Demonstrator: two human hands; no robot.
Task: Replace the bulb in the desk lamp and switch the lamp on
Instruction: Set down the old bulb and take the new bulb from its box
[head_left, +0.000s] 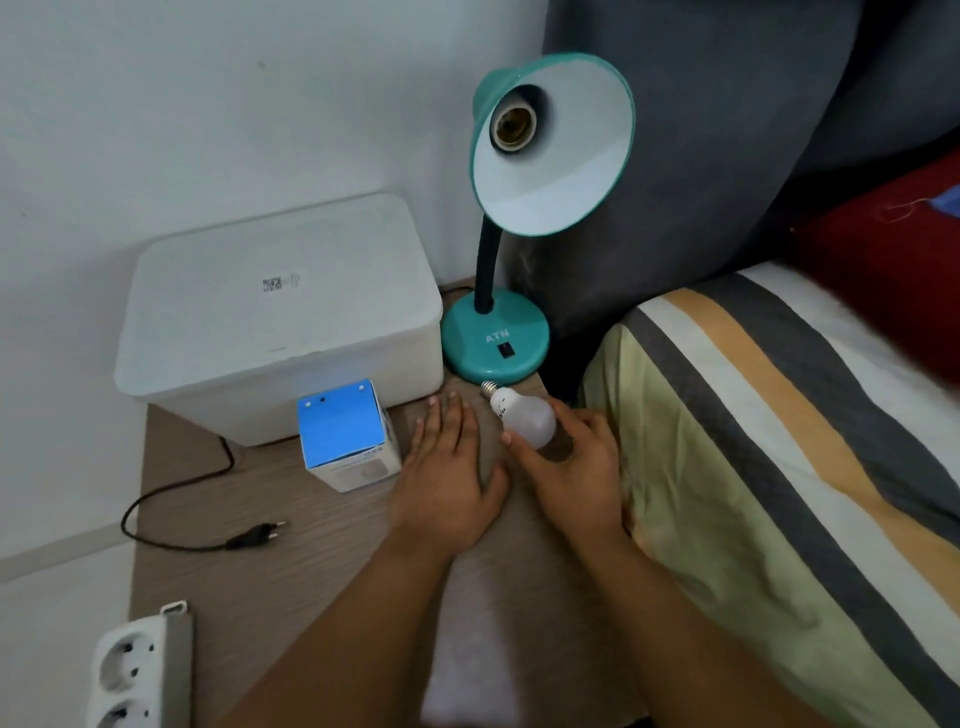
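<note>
A teal desk lamp (496, 340) stands at the far right of the wooden bench (322, 561), its black neck curving up to a shade (558, 150) tilted toward the camera, with the socket (511, 124) inside it showing bare and no bulb in it. A black rocker switch (506, 351) sits on the near side of the lamp's round base. Just near of that base a white bulb (522, 415) lies tilted, its metal screw cap pointing far-left toward the lamp; the right hand (566, 467) cups its glass end, fingers curled around it, though whether the bulb is lifted or resting on the bench is hard to tell. The left hand (447, 467) lies flat on the bench just left of the bulb, fingers spread and holding nothing. Left of that hand stands a small box (345, 434) with a blue top, and behind it a white lidded plastic bin (275, 312) against the wall. A dark cord with its plug (254, 535) lies loose on the near-left part of the bench, unplugged, and a white power strip (135, 670) sits at the near-left edge. A bed with a striped cover (779, 467) runs along the right.
</note>
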